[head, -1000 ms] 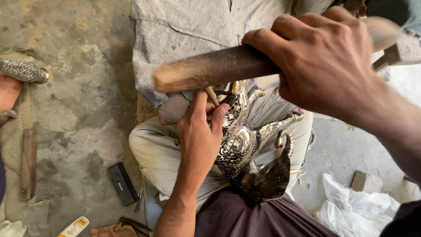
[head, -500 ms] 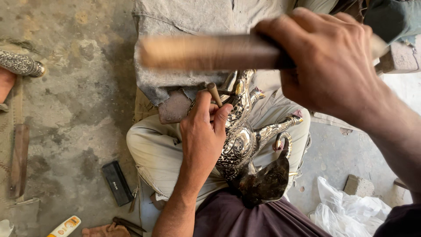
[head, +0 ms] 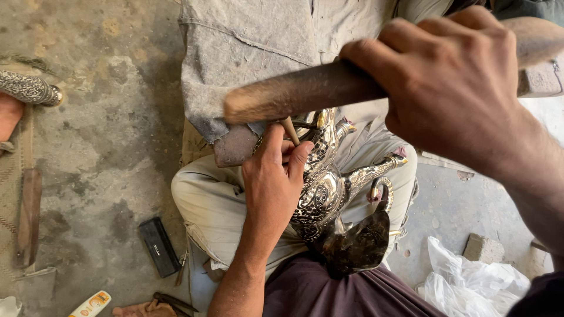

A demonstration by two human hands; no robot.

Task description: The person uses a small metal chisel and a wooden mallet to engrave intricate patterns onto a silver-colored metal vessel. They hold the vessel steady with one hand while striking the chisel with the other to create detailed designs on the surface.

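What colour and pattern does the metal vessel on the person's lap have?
The metal vessel is shiny silver with dense dark engraved ornament and gold-toned tips, shown in the head view.

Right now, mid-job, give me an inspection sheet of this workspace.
Surface: rough concrete floor; the person's lap bears the work.
Job's things: engraved silver ewer lying across the lap; thin punch set on it; wooden mallet raised above.
Clutter: black rectangular block, white plastic bag, small stone block, grey cloth.
Grips: left hand pinches the punch; right hand clenches the mallet.
Cables: nothing seen.
Surroundings: another engraved piece at left.
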